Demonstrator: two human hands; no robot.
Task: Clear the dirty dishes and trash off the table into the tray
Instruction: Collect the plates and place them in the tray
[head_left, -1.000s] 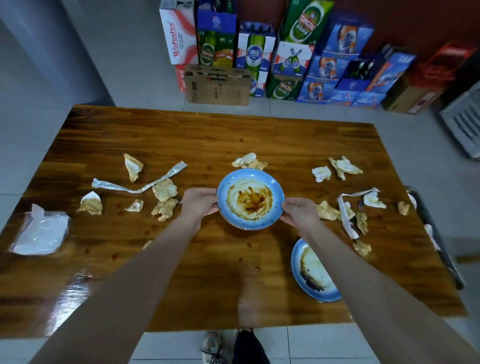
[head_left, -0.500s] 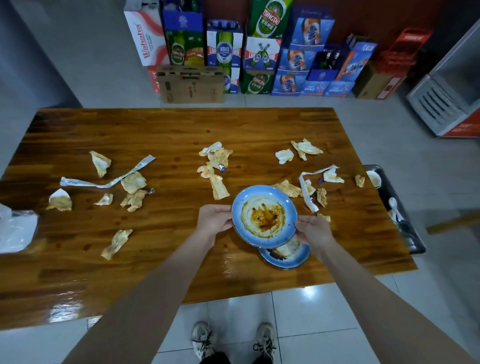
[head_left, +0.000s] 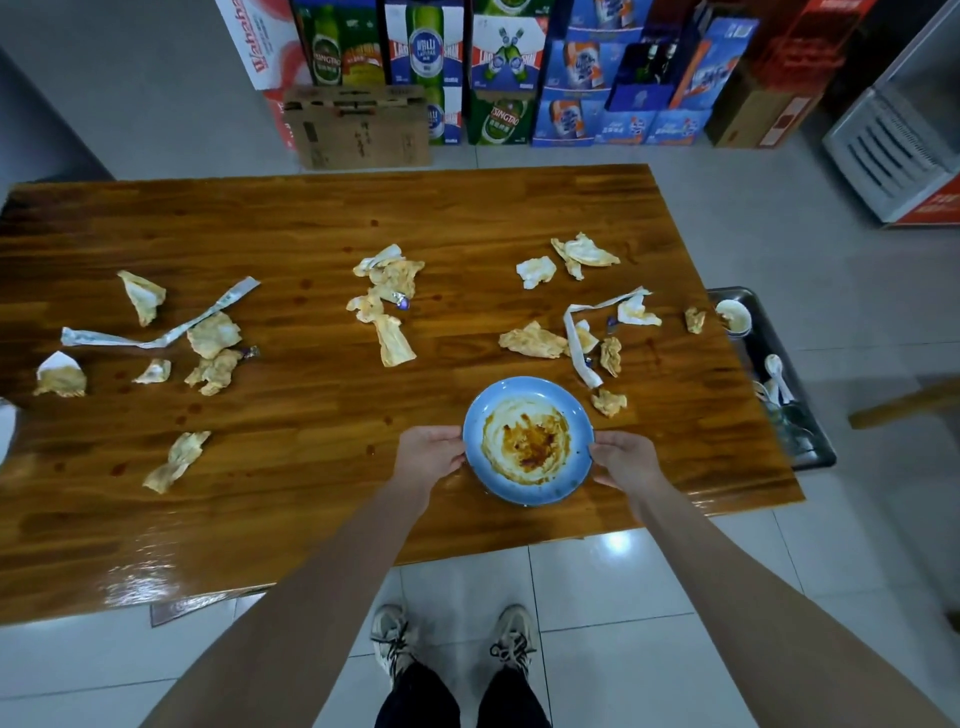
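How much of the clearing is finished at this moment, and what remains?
Done: a small bowl and a spoon already lie in the tray. In hand: left hand and right hand grip the sauce-stained blue plate. Left: many crumpled napkins and paper strips scattered on the table.

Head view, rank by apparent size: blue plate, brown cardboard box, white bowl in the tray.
1. Tie: blue plate and brown cardboard box, roughly alike; the box sits farther away.
2. white bowl, clearly smallest.

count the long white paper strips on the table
2. The left strip lies among stained napkins on the table; the right strip, bent, lies beyond the blue plate. None seems hidden.
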